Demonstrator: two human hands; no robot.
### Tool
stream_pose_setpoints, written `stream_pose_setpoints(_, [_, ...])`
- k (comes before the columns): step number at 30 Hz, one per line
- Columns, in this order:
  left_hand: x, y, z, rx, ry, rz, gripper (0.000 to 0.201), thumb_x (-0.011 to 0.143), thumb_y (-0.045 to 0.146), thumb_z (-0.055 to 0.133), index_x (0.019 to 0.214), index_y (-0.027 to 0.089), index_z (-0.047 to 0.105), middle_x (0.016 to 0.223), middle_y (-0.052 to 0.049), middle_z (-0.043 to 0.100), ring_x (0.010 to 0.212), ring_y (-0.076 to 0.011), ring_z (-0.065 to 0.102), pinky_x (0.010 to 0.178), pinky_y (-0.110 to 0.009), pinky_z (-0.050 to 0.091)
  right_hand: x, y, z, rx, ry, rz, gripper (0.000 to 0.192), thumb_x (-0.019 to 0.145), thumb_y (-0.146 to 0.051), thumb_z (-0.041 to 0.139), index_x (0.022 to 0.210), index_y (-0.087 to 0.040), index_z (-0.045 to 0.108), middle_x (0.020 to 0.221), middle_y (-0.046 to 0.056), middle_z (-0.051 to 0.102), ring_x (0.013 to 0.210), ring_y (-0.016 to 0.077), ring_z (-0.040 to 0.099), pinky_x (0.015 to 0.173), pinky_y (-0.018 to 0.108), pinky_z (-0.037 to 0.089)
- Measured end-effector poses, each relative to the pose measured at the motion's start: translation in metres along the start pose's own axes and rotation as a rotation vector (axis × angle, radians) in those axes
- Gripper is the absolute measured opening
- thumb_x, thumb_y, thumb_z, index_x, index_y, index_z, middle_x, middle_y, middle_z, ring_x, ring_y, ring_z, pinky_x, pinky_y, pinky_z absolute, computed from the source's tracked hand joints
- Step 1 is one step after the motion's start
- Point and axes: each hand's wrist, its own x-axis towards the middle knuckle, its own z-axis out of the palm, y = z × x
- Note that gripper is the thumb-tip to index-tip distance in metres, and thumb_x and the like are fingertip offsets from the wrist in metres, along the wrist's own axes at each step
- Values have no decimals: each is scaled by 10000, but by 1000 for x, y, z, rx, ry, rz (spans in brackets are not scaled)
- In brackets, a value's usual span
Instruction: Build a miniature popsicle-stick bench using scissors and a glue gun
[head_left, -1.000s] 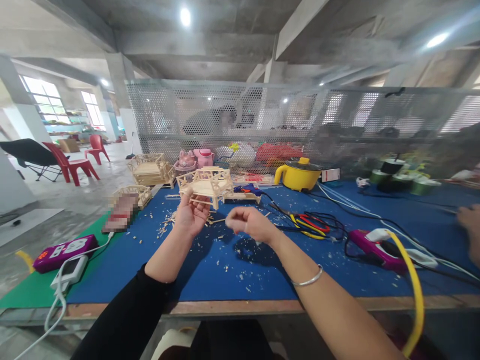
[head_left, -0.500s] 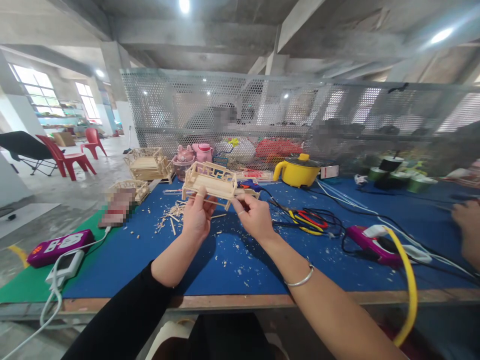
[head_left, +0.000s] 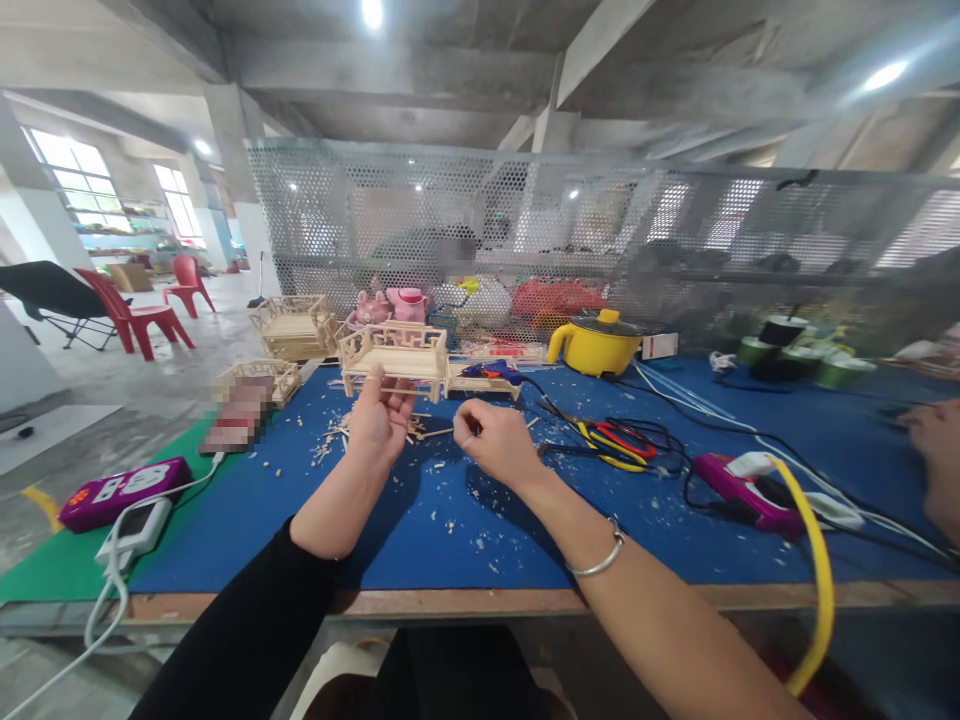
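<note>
Pinching a miniature wooden bench (head_left: 401, 359) in the left hand (head_left: 381, 425), right hand (head_left: 498, 440) curled, contents unclear

Left hand (head_left: 381, 422) grips small wooden bench (head_left: 397, 360), thumb at near edge, fingers beneath | right hand (head_left: 495, 440) right of that grip, fingers curled, contents unclear | wood scraps (head_left: 335, 432) left of grip | blue glue gun (head_left: 493, 371) beyond right hand

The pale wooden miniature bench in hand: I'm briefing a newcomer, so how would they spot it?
Find the long blue tabletop, then the bare left hand above it. That hand holds the openwork, pale wooden miniature bench. Similar wooden pieces stand farther left; only this one is held.
</note>
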Motion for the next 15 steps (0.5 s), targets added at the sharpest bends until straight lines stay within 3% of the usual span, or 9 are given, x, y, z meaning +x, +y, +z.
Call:
stream_pose_setpoints(3, [6,9,-1,-38,15,-79,112,819,263,594,771,165,568,671,10,657,580,-76,645,644,-188,539,4,9,3,48,-143,137,118,688,-190,584,572,-209,591,550,2,572,516,128,466,524,253,296])
stream_pose_setpoints(7, [4,8,-3,-44,-17,-142,119,806,264,604,778,156,562,665,6,660,568,-86,650,619,-188,548,8,5,-2,575,37,261,155,761,-337,579,804,-212,659,564,-23,565,503,108,467,503,233,336])
stream_pose_setpoints(10, [-1,2,-2,-40,-71,-164,104,805,251,600,791,151,574,643,10,656,575,-93,656,605,-186,547,11,-4,-6,921,154,365,253,746,-386,600,904,-196,655,506,-51,518,425,73,398,419,206,280])
stream_pose_setpoints(15, [-9,-7,-1,-3,-139,-161,114,825,253,562,851,154,613,698,-2,689,609,-100,671,644,-199,550,13,-5,-5,1199,122,541,332,673,-441,669,857,-168,630,438,-72,494,314,26,264,326,183,139])
